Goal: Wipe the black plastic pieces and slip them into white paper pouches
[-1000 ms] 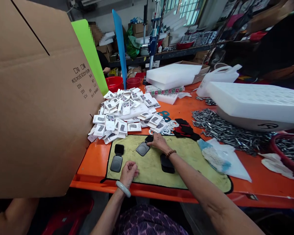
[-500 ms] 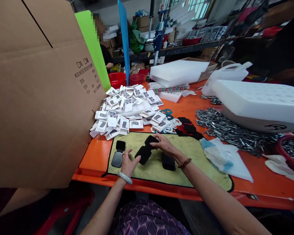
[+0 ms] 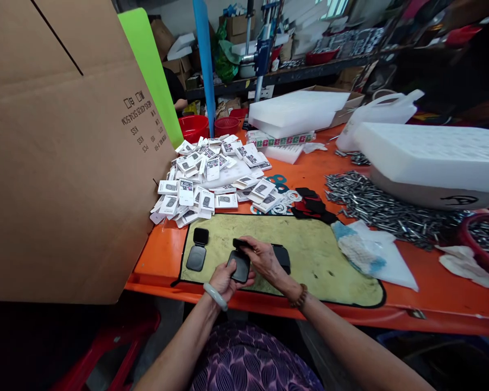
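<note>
Just above the front part of the yellow-green cloth [image 3: 326, 255], both hands hold a black folding pad [image 3: 240, 266] made of two hinged panels. My left hand [image 3: 225, 281] grips its larger lower panel, thumb on top and fingers underneath. The smaller upper panel is pinched by my right hand [image 3: 264, 262], which partly covers it. To the left, a similar black pad [image 3: 196, 258] lies unfolded on the cloth. Another dark pad [image 3: 282, 257] lies behind my right hand and is partly hidden by it.
Small white boxes [image 3: 206, 200] are heaped behind the cloth. A large cardboard carton [image 3: 65, 179] stands at left. On the right are a pile of metal pins [image 3: 387, 209], white foam [image 3: 432, 157], a red basin [image 3: 472, 239] and a blue-white rag [image 3: 354, 252].
My left hand has closed on the pad, which moved down toward me and turned to show its smooth dark face. My right hand also moved lower, still holding the smaller panel.
</note>
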`<act>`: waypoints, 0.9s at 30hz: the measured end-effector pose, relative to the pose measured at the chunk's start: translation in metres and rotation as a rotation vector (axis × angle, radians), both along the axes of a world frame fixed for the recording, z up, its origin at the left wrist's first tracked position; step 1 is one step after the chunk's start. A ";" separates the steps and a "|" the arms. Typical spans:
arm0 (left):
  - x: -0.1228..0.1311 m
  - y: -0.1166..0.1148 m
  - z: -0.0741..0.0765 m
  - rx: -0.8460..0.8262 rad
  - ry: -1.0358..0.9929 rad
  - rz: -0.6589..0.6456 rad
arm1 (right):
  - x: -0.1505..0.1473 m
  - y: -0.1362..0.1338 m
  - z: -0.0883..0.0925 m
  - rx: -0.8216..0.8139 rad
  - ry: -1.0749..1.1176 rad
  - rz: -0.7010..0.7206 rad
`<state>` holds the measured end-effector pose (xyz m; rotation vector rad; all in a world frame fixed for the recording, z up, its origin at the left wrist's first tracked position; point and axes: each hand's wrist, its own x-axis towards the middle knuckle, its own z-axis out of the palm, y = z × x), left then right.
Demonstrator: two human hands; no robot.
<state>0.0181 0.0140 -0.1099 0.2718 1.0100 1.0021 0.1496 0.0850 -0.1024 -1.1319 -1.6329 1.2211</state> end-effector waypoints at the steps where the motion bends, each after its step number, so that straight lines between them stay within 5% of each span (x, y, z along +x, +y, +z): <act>1: 0.000 -0.001 0.002 0.027 0.022 -0.001 | 0.002 0.004 0.000 -0.078 0.060 -0.005; 6: 0.000 -0.009 0.008 0.101 0.105 -0.002 | 0.014 0.022 0.001 -0.537 0.362 0.032; 13: 0.000 -0.007 -0.002 -0.033 0.042 0.081 | -0.011 -0.017 -0.017 -0.009 0.055 -0.048; 16: -0.002 -0.011 -0.002 -0.012 0.075 0.056 | -0.010 -0.012 -0.018 -0.108 0.082 -0.050; 22: -0.009 -0.018 0.010 0.168 0.165 0.006 | 0.003 0.022 -0.001 -0.682 0.431 0.072; 25: -0.011 -0.016 0.011 0.157 0.156 0.024 | -0.003 0.019 0.001 -0.665 0.416 0.059; 27: -0.012 -0.015 0.010 0.111 0.139 0.051 | -0.011 0.013 0.000 -0.486 0.333 -0.009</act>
